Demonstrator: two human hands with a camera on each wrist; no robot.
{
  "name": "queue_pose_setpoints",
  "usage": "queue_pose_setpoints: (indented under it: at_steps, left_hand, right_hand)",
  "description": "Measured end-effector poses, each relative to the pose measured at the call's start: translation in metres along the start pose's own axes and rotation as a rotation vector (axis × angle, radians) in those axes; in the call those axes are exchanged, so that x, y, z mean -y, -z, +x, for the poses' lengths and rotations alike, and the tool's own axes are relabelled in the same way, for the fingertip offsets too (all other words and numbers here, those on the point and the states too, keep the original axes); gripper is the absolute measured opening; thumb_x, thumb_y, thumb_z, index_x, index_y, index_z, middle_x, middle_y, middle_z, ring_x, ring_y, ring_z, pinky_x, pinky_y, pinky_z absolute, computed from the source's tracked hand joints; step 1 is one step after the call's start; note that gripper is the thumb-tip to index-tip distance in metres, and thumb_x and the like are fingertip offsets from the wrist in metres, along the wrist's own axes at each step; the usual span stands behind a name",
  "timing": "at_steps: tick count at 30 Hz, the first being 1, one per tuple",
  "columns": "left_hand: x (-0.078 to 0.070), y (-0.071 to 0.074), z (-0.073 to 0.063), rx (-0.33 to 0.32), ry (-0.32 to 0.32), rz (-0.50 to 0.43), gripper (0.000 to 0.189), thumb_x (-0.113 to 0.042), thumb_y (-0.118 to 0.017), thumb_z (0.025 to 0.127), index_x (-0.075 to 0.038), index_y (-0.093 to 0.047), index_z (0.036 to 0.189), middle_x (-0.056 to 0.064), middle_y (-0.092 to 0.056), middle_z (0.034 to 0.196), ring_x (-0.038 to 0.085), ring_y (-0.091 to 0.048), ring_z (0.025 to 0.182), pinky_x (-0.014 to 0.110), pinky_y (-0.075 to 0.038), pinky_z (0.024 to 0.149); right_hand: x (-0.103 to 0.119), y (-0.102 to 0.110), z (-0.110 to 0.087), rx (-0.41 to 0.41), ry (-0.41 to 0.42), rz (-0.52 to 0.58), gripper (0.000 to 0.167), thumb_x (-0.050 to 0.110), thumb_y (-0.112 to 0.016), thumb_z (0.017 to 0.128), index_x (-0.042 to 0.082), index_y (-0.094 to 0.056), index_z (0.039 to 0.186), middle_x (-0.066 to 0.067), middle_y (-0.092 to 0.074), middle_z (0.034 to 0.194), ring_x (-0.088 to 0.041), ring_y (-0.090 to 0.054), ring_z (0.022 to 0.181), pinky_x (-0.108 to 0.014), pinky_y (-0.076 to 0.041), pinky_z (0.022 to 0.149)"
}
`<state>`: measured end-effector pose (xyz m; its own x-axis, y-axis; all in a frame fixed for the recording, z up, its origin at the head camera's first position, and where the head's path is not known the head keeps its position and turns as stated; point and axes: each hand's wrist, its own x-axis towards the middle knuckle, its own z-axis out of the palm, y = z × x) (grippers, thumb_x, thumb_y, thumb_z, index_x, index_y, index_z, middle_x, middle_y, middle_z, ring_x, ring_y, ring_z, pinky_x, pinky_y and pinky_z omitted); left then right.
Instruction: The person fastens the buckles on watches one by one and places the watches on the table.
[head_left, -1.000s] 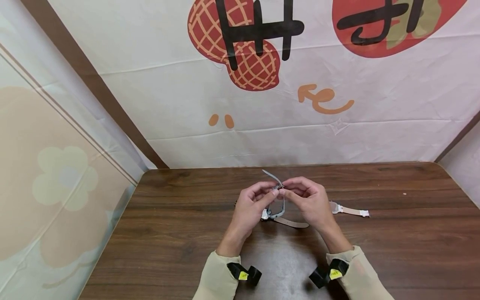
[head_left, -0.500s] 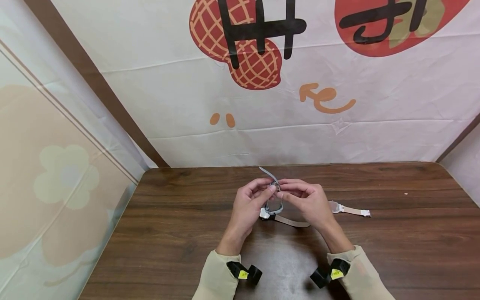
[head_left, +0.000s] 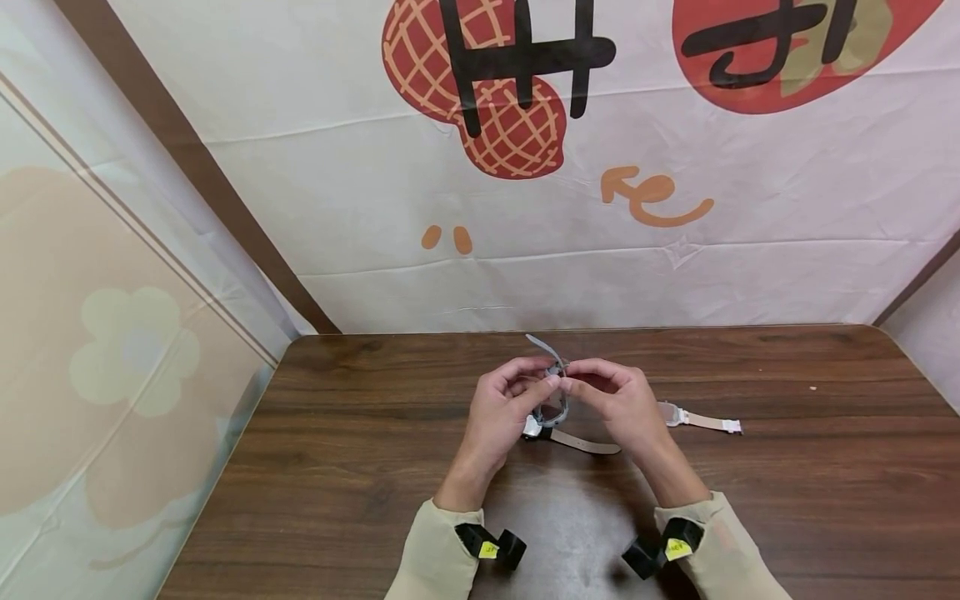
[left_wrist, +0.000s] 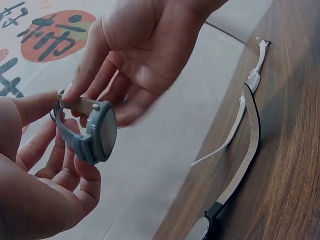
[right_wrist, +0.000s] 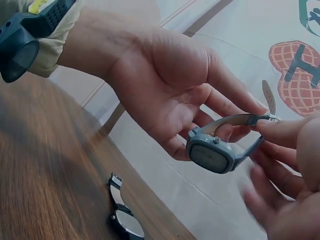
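A grey-blue wristwatch (right_wrist: 212, 156) is held up off the table between both hands, its strap bent round into a loop. My left hand (head_left: 501, 408) pinches the strap near the buckle between thumb and fingers. From the other side my right hand (head_left: 618, 408) pinches the strap at the same place. The strap's free end (head_left: 542, 343) sticks up beyond the fingertips. In the left wrist view the watch case (left_wrist: 103, 132) hangs below the pinched part, dial turned to the right. Fingertips partly hide the buckle.
Beneath the hands, a watch with a black-edged strap (head_left: 581, 444) lies on the brown wooden table (head_left: 337, 467). A white watch (head_left: 701, 420) lies to the right, partly behind the right hand. A printed cloth (head_left: 337, 208) hangs behind the table.
The hands shift slightly left, then back right, with the watch between them. The watch case tilts a little, and the fingers stay at the buckle.
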<state>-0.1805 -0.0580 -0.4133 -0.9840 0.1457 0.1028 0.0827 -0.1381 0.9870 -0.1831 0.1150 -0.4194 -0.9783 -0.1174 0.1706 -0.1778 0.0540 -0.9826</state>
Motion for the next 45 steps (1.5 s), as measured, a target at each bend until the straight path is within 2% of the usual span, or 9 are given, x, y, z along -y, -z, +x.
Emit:
queue_pose_setpoints:
  at_steps: [4,9,17,22,26,30,35,41,45]
  left_hand:
    - [0.0,-0.001,0.0,-0.002,0.006,0.001,0.024,-0.005,-0.071,0.089,0.001,-0.069,0.112,0.0,-0.067,0.094,0.015,-0.065,0.082,0.027,-0.054,0.075]
    - [-0.002,-0.004,-0.001,-0.017,0.036,-0.03,0.025,-0.005,-0.072,0.089,0.004,-0.067,0.112,0.0,-0.068,0.091,0.01,-0.065,0.081,0.023,-0.054,0.074]
    - [-0.006,-0.01,-0.004,-0.039,0.142,-0.051,0.023,-0.012,-0.072,0.09,0.004,-0.067,0.106,0.012,-0.075,0.089,0.014,-0.072,0.072,0.025,-0.057,0.066]
    - [-0.006,-0.014,-0.006,-0.073,0.167,-0.015,0.023,-0.017,-0.072,0.091,0.004,-0.068,0.1,0.016,-0.075,0.087,0.016,-0.072,0.071,0.027,-0.058,0.065]
    - [-0.006,-0.017,-0.005,-0.095,0.19,-0.042,0.022,-0.016,-0.07,0.092,0.006,-0.069,0.095,0.015,-0.074,0.08,0.015,-0.071,0.066,0.027,-0.058,0.063]
    - [-0.006,-0.019,-0.006,-0.113,0.208,-0.074,0.022,-0.015,-0.07,0.092,0.007,-0.068,0.092,0.016,-0.074,0.078,0.015,-0.071,0.064,0.027,-0.058,0.061]
    - [-0.005,-0.021,-0.007,-0.137,0.196,-0.037,0.023,-0.015,-0.07,0.092,0.007,-0.069,0.09,0.018,-0.073,0.077,0.016,-0.071,0.062,0.027,-0.058,0.059]
    - [-0.003,-0.022,-0.007,-0.178,0.178,-0.009,0.019,-0.013,-0.069,0.09,0.006,-0.068,0.085,0.014,-0.072,0.07,0.015,-0.07,0.059,0.025,-0.057,0.057]
    - [-0.003,-0.022,-0.007,-0.189,0.165,0.001,0.021,-0.013,-0.069,0.09,0.005,-0.066,0.08,0.013,-0.071,0.067,0.014,-0.069,0.057,0.023,-0.055,0.054]
  right_hand:
    - [-0.002,0.0,0.001,0.006,-0.065,0.047,0.026,0.013,-0.073,0.091,-0.005,-0.067,0.108,0.006,-0.07,0.09,-0.01,-0.064,0.081,-0.026,-0.055,0.073]
    - [-0.005,-0.001,0.002,0.038,-0.066,0.166,0.016,0.008,-0.068,0.094,-0.003,-0.067,0.105,0.002,-0.069,0.081,-0.011,-0.064,0.069,-0.03,-0.057,0.068]
    - [-0.011,-0.002,0.003,0.027,-0.066,0.25,0.012,0.003,-0.064,0.095,0.001,-0.073,0.103,0.004,-0.072,0.081,-0.007,-0.066,0.071,-0.027,-0.058,0.071]
    - [-0.014,-0.003,0.003,0.04,-0.093,0.285,0.024,0.003,-0.06,0.097,0.02,-0.077,0.094,0.005,-0.072,0.081,-0.005,-0.065,0.073,-0.025,-0.056,0.073]
    - [-0.015,-0.003,0.003,0.071,-0.108,0.334,0.031,0.001,-0.058,0.097,0.025,-0.077,0.09,0.005,-0.072,0.086,-0.006,-0.063,0.075,-0.023,-0.054,0.074]
    - [-0.016,-0.003,0.003,0.106,-0.108,0.345,0.029,0.001,-0.056,0.097,0.02,-0.077,0.092,0.005,-0.071,0.088,-0.008,-0.062,0.077,-0.023,-0.054,0.075]
    - [-0.015,-0.003,0.003,0.118,-0.108,0.344,0.025,0.0,-0.055,0.097,0.014,-0.076,0.096,0.004,-0.071,0.088,-0.008,-0.062,0.077,-0.023,-0.054,0.075]
    - [-0.014,-0.007,0.002,0.088,-0.118,0.241,0.023,0.002,-0.058,0.096,-0.014,-0.067,0.111,0.005,-0.071,0.081,-0.007,-0.064,0.073,-0.024,-0.055,0.073]
    - [-0.013,-0.009,0.002,0.07,-0.127,0.201,0.027,0.001,-0.058,0.095,-0.019,-0.063,0.113,0.006,-0.07,0.078,-0.007,-0.064,0.071,-0.024,-0.055,0.072]
